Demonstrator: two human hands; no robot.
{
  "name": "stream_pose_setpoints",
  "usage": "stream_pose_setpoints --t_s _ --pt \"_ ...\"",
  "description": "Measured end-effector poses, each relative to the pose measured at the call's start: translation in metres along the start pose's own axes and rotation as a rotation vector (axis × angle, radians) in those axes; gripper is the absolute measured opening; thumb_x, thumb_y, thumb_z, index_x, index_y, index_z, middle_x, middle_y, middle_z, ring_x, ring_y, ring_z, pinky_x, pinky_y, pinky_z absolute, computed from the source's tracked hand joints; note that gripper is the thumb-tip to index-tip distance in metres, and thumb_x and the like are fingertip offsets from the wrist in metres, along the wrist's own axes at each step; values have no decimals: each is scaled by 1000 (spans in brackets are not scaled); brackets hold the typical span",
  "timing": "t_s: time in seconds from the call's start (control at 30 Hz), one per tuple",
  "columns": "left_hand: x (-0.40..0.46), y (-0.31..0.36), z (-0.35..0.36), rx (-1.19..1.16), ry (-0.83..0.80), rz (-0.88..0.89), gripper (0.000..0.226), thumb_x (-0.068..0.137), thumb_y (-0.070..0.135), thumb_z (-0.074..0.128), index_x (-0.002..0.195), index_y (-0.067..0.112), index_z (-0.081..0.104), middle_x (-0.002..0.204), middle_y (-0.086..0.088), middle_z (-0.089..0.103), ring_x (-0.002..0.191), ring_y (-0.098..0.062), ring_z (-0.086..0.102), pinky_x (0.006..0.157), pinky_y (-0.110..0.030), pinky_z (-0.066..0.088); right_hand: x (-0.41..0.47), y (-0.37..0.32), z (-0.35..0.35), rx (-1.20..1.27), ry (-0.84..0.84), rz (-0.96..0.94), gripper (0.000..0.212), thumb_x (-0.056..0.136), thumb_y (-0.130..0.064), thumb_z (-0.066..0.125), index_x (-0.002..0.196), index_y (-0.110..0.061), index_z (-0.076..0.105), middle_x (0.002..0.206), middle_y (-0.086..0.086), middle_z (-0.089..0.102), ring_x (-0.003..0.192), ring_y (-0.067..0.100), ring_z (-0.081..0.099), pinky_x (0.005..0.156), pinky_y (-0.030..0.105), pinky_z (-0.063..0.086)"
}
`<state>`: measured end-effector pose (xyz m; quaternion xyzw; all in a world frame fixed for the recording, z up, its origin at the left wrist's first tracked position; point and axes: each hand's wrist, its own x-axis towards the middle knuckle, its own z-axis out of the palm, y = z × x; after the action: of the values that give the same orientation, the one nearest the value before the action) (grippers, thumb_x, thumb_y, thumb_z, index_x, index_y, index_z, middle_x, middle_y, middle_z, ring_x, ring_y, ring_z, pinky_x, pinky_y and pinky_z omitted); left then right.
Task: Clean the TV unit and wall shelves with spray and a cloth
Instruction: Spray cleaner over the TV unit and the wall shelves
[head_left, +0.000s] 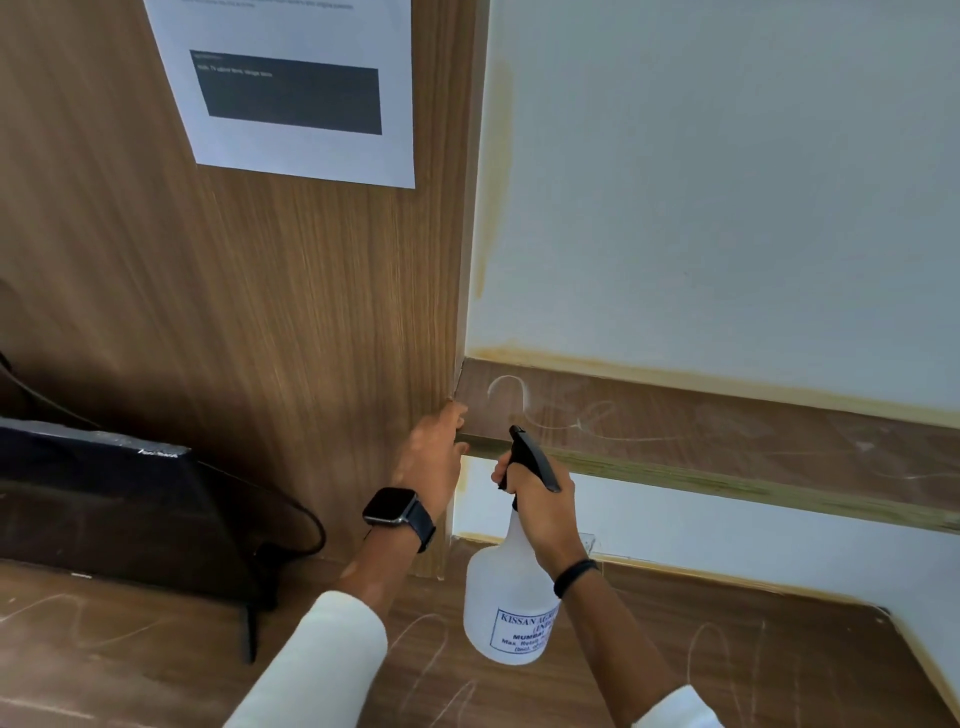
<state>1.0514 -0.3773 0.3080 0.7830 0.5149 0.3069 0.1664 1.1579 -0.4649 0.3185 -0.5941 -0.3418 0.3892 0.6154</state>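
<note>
My right hand (543, 512) grips the neck of a white spray bottle (506, 597) with a black trigger head, its nozzle aimed at the wall shelf (727, 441). White chalk-like scribbles mark that wooden shelf. My left hand (434, 457), with a black smartwatch on its wrist, rests against the corner where the shelf's left end meets the tall wood panel (260, 312). Its fingers curl at the shelf edge and hold nothing that I can see. The TV unit top (753, 660) below also carries white scribbles. No cloth is in view.
A black TV (119, 509) stands at the left on the unit, with a cable looping behind it. A printed paper sheet (296, 88) is stuck high on the wood panel. A white wall with yellowish stains fills the right.
</note>
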Motion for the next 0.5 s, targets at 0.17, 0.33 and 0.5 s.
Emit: stream_pose_setpoints --t_s 0.17,0.33,0.5 --pt "8 3 4 34 28 -40 43 89 4 58 128 19 46 112 -5 63 96 -11 62 70 -18 45 7 6 6 38 51 77 16 83 6 50 70 -3 53 64 12 51 60 21 48 60 32 41" --pt "6 3 6 46 36 -48 48 89 7 59 133 19 43 115 -5 61 99 -13 60 74 -20 45 8 14 -1 74 34 84 13 83 7 49 76 0 56 67 12 54 65 21 53 62 30 45" --pt "-4 13 18 73 58 46 57 85 21 66 136 19 39 128 -1 52 121 -17 45 101 -27 39 7 17 -21 60 -2 -1 18 85 9 48 85 -1 63 82 10 60 77 17 57 71 24 49"
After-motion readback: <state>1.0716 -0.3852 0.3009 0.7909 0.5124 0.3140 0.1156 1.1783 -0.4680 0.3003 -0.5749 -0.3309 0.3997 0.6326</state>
